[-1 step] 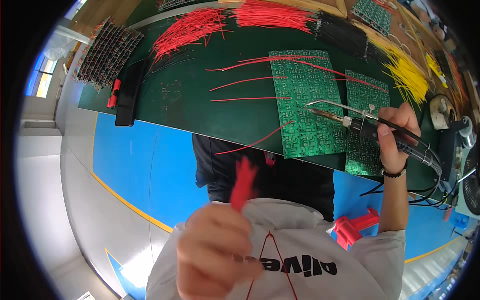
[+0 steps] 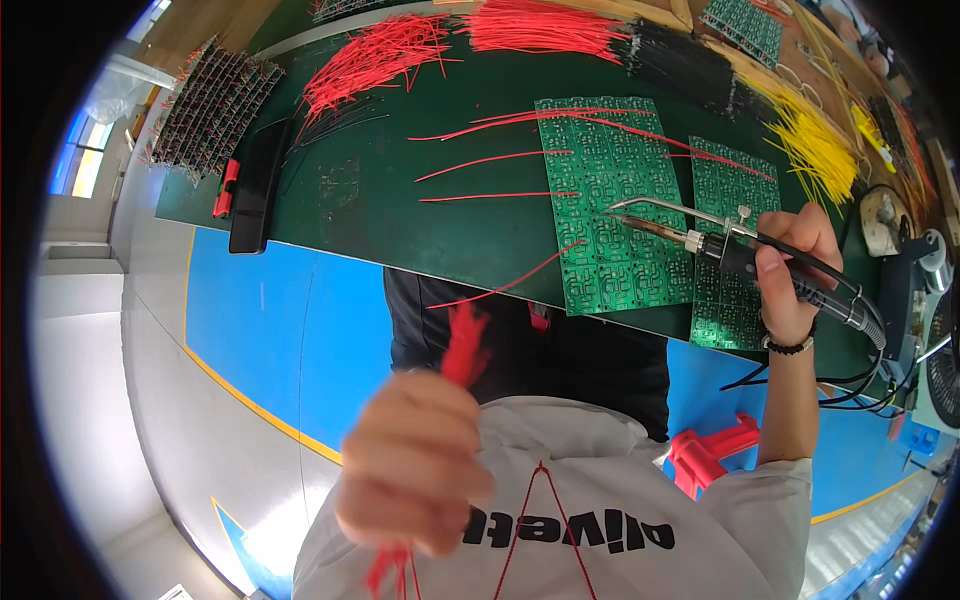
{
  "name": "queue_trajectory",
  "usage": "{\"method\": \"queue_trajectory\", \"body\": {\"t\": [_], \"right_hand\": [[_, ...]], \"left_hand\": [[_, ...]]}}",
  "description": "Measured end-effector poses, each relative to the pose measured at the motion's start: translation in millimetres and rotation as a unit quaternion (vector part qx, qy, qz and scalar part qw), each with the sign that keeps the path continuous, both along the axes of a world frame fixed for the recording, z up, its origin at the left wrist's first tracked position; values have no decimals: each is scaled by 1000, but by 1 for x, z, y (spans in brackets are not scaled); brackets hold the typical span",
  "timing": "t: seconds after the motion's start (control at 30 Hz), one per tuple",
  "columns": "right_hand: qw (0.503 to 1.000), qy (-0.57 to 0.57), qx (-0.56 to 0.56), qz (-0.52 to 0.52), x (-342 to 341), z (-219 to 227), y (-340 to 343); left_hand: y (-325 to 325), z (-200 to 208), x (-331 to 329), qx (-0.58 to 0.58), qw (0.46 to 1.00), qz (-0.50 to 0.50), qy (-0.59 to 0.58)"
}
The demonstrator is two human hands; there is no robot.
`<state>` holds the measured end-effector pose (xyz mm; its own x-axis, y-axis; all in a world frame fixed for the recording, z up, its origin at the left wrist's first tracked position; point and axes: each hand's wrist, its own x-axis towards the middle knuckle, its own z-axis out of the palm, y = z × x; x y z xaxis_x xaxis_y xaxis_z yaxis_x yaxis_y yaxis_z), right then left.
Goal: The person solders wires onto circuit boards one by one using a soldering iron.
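My left hand (image 2: 415, 460) is closed in a fist, blurred, in front of my shirt. A bundle of red wires (image 2: 464, 345) sticks out above the fist, and more red strands hang below it. My right hand (image 2: 795, 265) grips a soldering iron (image 2: 735, 258) with a thin curved metal tube clamped along it. The iron's tip hovers over or touches a green circuit board panel (image 2: 610, 280); I cannot tell which. Several single red wires (image 2: 500, 198) lie with their right ends on this panel. A second green panel (image 2: 725, 315) lies partly under my right hand.
Along the far edge lie piles of red wires (image 2: 545, 32), black wires (image 2: 680, 68) and yellow wires (image 2: 815, 160). A black phone-like slab (image 2: 258, 185), a red cylinder (image 2: 227, 188) and stacked boards (image 2: 210, 110) are at left. A fan (image 2: 940, 375) stands at right.
My left hand has moved slightly left and up with the red wires, and strands now show below the fist. The right hand and soldering iron stay nearly still.
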<state>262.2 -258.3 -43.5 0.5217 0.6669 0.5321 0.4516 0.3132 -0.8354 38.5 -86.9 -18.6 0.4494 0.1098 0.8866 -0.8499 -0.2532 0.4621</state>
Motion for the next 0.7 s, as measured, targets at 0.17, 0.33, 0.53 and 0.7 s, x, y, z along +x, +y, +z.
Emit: {"method": "queue_trajectory", "body": {"t": [0.17,0.33,0.53,0.7], "right_hand": [[1000,4,7,9,-3,6,5],[1000,9,0,-4,-1,2,3],[1000,19,1,-16,0,3,4],[1000,8,2,-8,0,4,1]], "left_hand": [[54,-2,-8,-222,968,108,49],[81,-3,29,-274,939,32,203],[81,-14,50,-248,915,160,276],[87,-27,54,-292,924,93,230]]}}
